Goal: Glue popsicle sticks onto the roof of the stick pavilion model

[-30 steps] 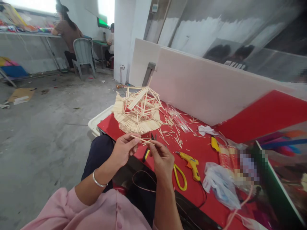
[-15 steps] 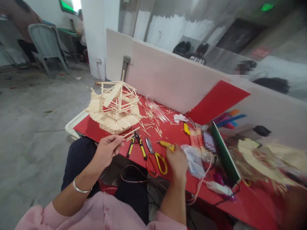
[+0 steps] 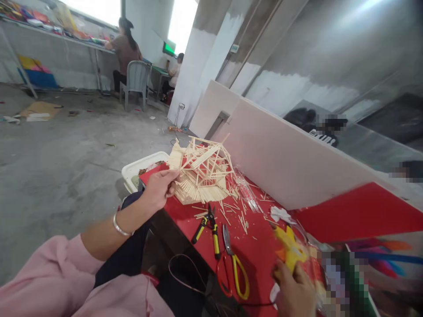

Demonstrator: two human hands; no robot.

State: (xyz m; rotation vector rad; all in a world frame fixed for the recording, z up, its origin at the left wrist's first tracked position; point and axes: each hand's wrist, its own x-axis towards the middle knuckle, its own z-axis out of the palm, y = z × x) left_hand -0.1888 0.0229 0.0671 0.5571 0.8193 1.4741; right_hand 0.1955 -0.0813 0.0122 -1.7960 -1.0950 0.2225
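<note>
My left hand (image 3: pixel 160 187) pinches a thin wooden stick at its fingertips, beside a model pavilion (image 3: pixel 211 165) built of pale sticks. The stick's far end blends with the model, so I cannot tell whether they touch. Closed around the handle of a yellow glue gun (image 3: pixel 292 248) is my right hand (image 3: pixel 294 288), somewhat blurred, at the lower right. Between the hands lie black-and-yellow cutting pliers (image 3: pixel 209 226) and scissors (image 3: pixel 228 240) with one red and one yellow handle. Loose sticks (image 3: pixel 243 218) are scattered in front of the model.
The red tabletop (image 3: pixel 261 257) ends at a pale upright panel (image 3: pixel 264 149). Clear plastic packaging (image 3: pixel 247 191) and crumpled white tissue (image 3: pixel 280 215) lie along its back. A green-sided box (image 3: pixel 360 277) stands at right. A white tub (image 3: pixel 132 169) sits beyond the left corner. People work farther off.
My right hand has lifted the glue gun off the table. My left hand has brought its stick up to the model's left side. The view has turned left.
</note>
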